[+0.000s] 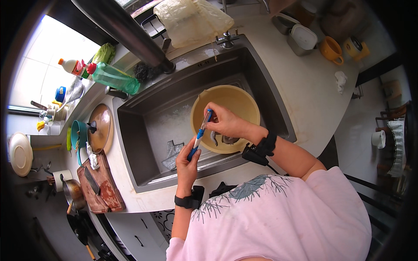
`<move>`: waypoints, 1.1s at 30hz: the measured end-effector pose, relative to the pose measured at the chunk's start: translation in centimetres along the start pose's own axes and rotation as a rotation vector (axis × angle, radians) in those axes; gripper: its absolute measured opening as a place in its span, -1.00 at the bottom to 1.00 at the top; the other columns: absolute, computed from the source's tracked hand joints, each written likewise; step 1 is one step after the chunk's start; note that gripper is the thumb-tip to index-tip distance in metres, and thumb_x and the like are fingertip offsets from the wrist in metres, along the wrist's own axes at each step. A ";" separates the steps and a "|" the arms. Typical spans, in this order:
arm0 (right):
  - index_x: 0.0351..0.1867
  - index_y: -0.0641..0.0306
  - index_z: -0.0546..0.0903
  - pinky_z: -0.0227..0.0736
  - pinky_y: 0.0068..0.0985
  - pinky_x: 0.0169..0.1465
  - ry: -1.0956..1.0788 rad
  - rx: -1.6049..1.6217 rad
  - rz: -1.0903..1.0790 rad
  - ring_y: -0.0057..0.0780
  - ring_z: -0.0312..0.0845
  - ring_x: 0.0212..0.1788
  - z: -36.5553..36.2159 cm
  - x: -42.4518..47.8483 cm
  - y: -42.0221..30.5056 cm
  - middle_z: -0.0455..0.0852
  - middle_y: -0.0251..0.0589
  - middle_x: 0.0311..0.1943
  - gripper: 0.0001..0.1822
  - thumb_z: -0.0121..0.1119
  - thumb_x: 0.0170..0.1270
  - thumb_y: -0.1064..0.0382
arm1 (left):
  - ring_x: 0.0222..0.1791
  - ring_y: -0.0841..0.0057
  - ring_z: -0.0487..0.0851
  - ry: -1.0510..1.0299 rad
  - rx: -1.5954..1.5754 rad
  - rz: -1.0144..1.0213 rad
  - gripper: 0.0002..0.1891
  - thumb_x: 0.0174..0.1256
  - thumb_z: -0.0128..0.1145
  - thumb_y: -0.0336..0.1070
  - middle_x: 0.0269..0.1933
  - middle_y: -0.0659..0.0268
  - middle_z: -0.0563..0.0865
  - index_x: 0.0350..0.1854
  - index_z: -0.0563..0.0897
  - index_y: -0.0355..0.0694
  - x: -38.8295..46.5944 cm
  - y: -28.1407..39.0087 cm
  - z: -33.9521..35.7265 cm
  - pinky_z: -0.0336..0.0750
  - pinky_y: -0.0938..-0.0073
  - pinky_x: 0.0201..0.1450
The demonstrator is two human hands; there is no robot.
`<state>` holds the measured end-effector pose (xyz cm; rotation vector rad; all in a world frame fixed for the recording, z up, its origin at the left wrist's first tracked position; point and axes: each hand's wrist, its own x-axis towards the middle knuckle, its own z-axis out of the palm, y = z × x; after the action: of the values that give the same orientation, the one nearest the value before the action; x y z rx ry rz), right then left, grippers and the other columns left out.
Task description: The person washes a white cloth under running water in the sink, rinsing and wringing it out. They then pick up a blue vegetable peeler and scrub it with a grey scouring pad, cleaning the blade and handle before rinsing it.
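Observation:
My left hand (pixel 187 163) is closed around the blue and white handle of a peeler (pixel 198 138), which slants up and to the right. The fingers of my right hand (pixel 222 120) pinch its metal blade end; whether they also hold something small is hidden. Both hands are above the near left part of a yellow plastic basin (pixel 240 98). In the basin, below my right hand, lie a few greyish pieces (pixel 214 138), which look like shrimp, and a darker piece (pixel 230 139). The basin stands in a dark sink (pixel 156 114).
A grey cloth (pixel 172 155) lies on the sink floor. Left of the sink are a cutting board (pixel 109 187) with a knife (pixel 92 180) and a glass lid (pixel 99 125). A green spray bottle (pixel 114 78) stands behind; an orange mug (pixel 330 49) is at the back right.

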<state>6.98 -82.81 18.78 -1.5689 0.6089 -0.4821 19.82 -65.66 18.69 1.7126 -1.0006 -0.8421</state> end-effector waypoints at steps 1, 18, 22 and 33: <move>-0.25 0.26 0.39 0.36 -0.61 -0.32 -0.006 -0.008 0.022 -0.67 0.40 -0.39 0.0 0.0 0.0 0.52 -0.33 -0.44 -0.75 0.24 0.13 0.37 | -0.32 0.71 0.40 -0.006 0.013 0.012 -0.56 0.20 0.14 -0.57 -0.26 0.43 0.55 0.17 0.55 -0.24 0.0 0.0 -0.1 0.30 0.72 -0.22; -0.29 0.28 0.39 0.31 -0.66 -0.38 -0.036 -0.027 -0.045 -0.72 0.37 -0.45 -0.4 -0.2 -1.5 0.47 -0.40 -0.49 -0.78 0.22 0.11 0.41 | -0.51 0.43 0.46 0.105 0.417 0.254 -0.52 0.09 0.19 -0.58 -0.46 0.27 0.47 0.10 0.62 -0.02 0.0 1.7 -0.5 0.38 0.49 -0.41; -0.27 0.29 0.39 0.30 -0.67 -0.39 -0.033 0.016 -0.037 -0.73 0.37 -0.46 -0.1 -0.5 -2.6 0.47 -0.39 -0.49 -0.79 0.18 0.10 0.44 | -0.51 0.45 0.48 0.141 0.411 0.284 -0.52 0.09 0.19 -0.57 -0.44 0.28 0.48 0.09 0.63 -0.01 -0.1 2.3 -0.7 0.40 0.49 -0.41; -0.22 0.32 0.36 0.36 -0.50 -0.41 0.144 -0.188 -0.405 -0.43 0.47 -0.52 0.7 -1.0 -3.6 0.50 -0.16 -0.53 -0.79 0.04 0.10 0.51 | -0.51 0.50 0.49 0.239 0.414 0.379 -0.52 0.03 0.23 -0.58 -0.43 0.34 0.53 0.04 0.66 0.02 -0.2 2.7 -1.3 0.41 0.51 -0.44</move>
<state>7.01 -81.46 22.33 -1.8576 0.4524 -0.8677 20.18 -65.61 21.67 1.8244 -1.3406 -0.1863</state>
